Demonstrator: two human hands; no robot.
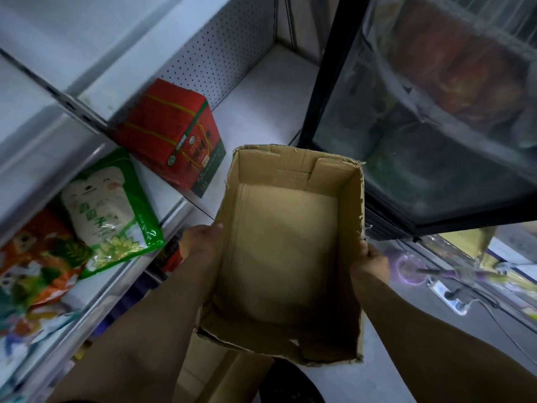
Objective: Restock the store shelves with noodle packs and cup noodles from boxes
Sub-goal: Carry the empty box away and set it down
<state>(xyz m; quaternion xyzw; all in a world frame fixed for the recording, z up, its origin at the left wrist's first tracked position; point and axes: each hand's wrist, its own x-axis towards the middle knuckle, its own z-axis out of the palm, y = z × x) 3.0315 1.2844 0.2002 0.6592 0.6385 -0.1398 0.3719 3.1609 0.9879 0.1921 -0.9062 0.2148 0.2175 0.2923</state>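
box: empty cardboard, light, torn rim, walls flex.
L hand: grips left wall.
R hand: grips right wall.
hold: low on walls, both sides.

A shop aisle. A white metal shelf unit with a perforated back panel holds packaged goods: a red gift box and a green-edged bag. Just right of the shelf unit stands a glass-doored display cooler.
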